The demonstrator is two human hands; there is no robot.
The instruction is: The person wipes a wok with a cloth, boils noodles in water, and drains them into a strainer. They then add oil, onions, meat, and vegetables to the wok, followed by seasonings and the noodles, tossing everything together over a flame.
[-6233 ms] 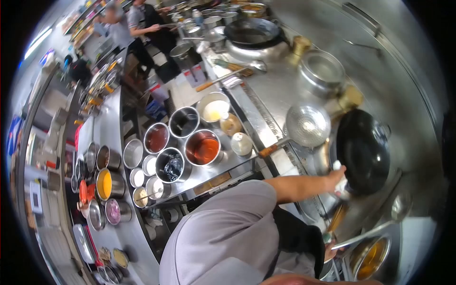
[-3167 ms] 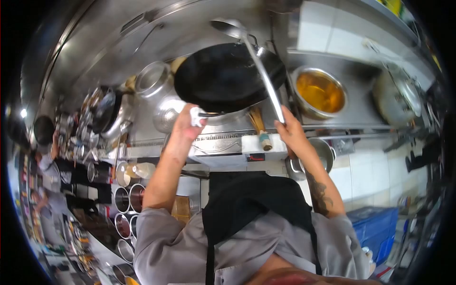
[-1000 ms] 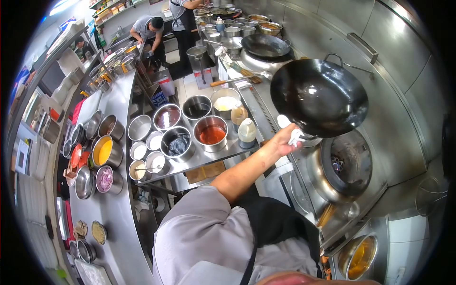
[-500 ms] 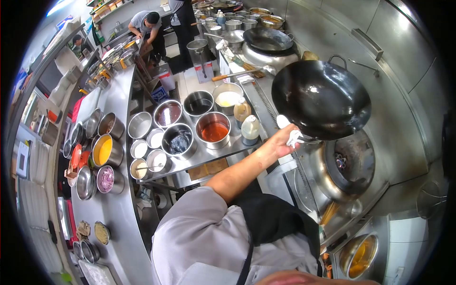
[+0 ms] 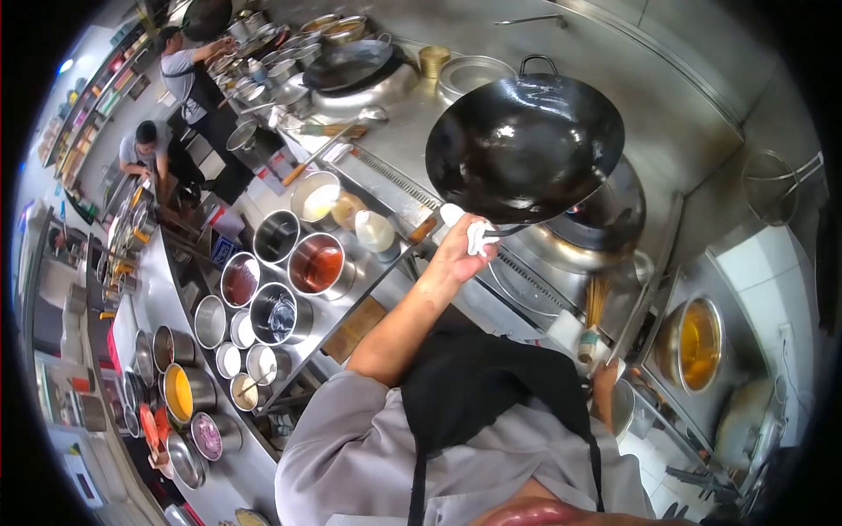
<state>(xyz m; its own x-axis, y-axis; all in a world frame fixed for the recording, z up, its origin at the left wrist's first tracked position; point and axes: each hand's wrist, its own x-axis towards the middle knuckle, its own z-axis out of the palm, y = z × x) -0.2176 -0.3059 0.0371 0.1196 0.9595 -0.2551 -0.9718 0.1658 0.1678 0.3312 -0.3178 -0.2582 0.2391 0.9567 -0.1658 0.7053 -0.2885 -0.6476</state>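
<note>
The black wok (image 5: 524,149) is raised, tilted, partly covering the burner (image 5: 614,215); the left hand (image 5: 454,258), arm stretched forward, grips its handle through a white cloth (image 5: 479,238). The dark interior gleams. Unlike the earlier frame, the right hand (image 5: 605,377) shows, near the brush (image 5: 593,316), its grip impossible to tell

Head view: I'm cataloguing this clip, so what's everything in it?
Raised wok: one, black, above near burner
Rear wok: one, dark, farther along stove
Cloth: one, white, round raised handle
Brush: one, tan, by near burner
Strainer: one, grey, right
Oily-looking bowl: one, silver, right
Table pots: ten, silver, left
Bottles: two, pale and tan, beside them
Counter pots: several, silver, far left
Co-workers: two, grey-shirted, upper left
Left hand: one, bare, gripping cloth
Right hand: one, bare, past brush, grip unclear
</note>
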